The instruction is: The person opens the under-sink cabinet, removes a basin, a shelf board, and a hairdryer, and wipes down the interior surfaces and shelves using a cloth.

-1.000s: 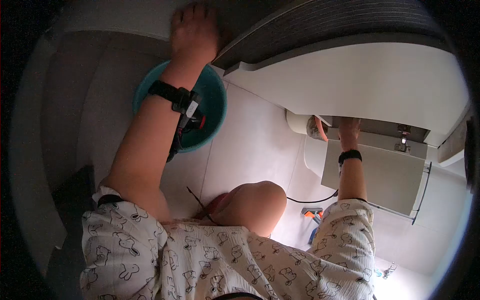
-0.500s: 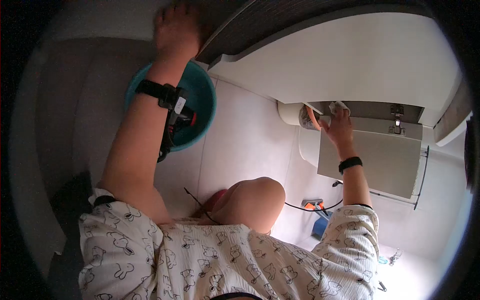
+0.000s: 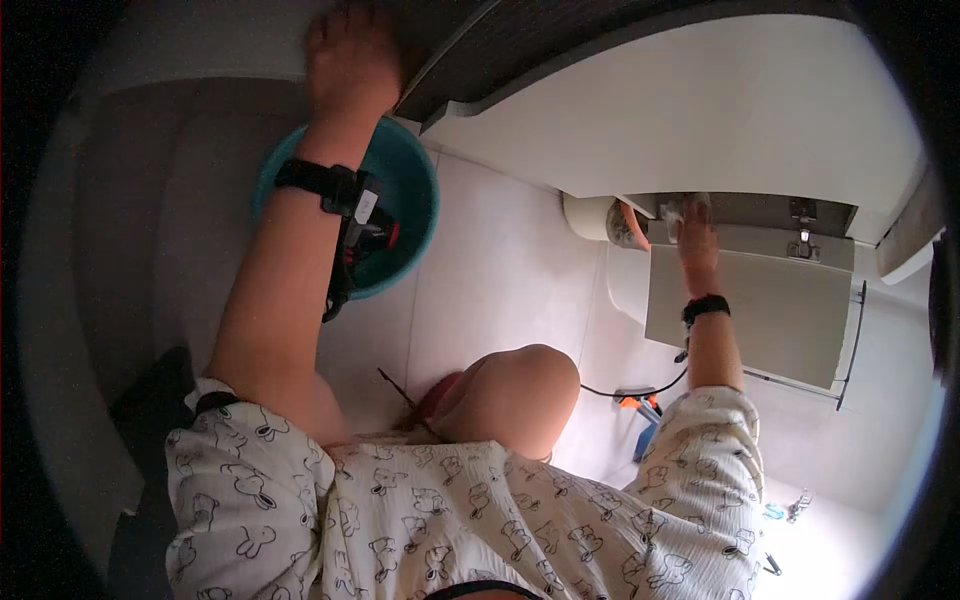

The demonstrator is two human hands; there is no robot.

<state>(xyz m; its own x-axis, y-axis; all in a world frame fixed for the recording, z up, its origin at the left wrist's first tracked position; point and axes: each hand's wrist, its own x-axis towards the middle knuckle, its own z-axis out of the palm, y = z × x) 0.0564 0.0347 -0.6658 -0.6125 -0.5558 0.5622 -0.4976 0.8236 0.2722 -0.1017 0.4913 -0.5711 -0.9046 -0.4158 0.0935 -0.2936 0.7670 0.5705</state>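
My left hand point(image 3: 352, 62) reaches up to the top of the view, its fingers stretched out over a dim surface beside a dark panel edge; the fingertips are hard to make out. Below that forearm is a teal basin point(image 3: 412, 235) with a black and red object point(image 3: 380, 237) inside, partly hidden by my arm. My right hand point(image 3: 697, 245) extends into the opening of a white cabinet point(image 3: 755, 300). A crumpled white cloth or tissue point(image 3: 672, 219) is at its fingers, blurred by motion.
Metal hinges point(image 3: 803, 245) sit at the cabinet's opening, and a thin black rail point(image 3: 845, 380) runs along its side. A large pale curved panel point(image 3: 680, 110) hangs above. An orange and blue tool point(image 3: 643, 405) lies on the tiled floor near a black cable point(image 3: 630, 393). My bent knee point(image 3: 525, 395) is between.
My right hand has shifted slightly right and deeper into the cabinet opening, with the white cloth or tissue at its fingers. My left hand stays about where it was. The view has shifted slightly.
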